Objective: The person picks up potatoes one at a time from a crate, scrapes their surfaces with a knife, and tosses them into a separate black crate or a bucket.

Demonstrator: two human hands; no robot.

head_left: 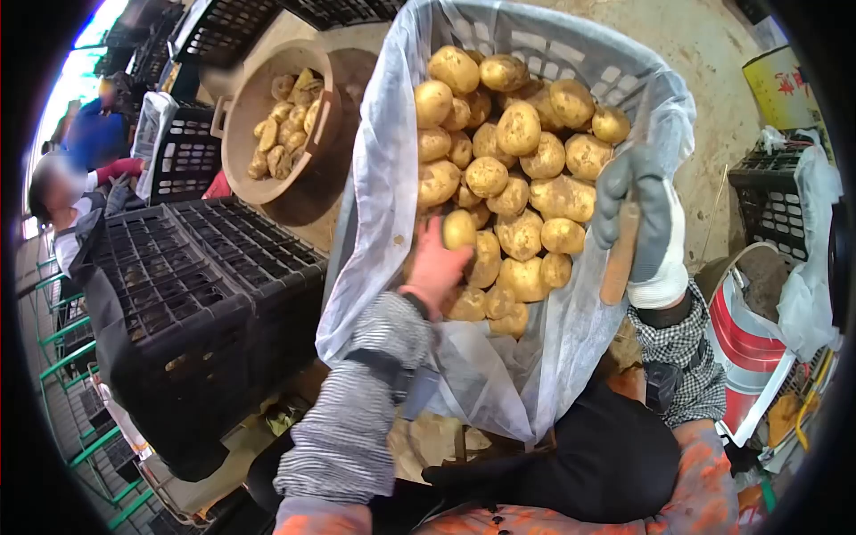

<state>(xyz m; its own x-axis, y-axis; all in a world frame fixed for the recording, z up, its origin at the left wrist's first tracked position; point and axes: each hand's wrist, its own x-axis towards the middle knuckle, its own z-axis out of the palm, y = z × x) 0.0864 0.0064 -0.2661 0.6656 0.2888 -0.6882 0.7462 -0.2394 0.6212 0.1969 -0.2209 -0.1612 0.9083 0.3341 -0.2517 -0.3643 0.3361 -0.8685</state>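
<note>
Left hand (pixel 435 267) is in the basket (pixel 571 53), grip closed round one potato (pixel 459 229), thumb and fingers wrapped under it. It sits at the near edge of the heap, just lifted off its neighbours.

The right hand (pixel 644 223), in a grey glove, has its grip tight round a wooden handle (pixel 618 259). The handle stands nearly upright over the right of the pile, and the working end is hidden behind the glove. Held that way, it looks parked clear of the other hand.

The basket tips towards the person, probably so the potatoes (pixel 522 160) roll within reach. A white bag (pixel 383 196) lines it and spills over the rim, likely there to catch dirt.

Behind it on the left, a brown tub (pixel 236 143) holds paler pieces, apart from the heap. Black crates (pixel 205 267) stand beside it, and another person (pixel 76 223) sits at the far left.
</note>
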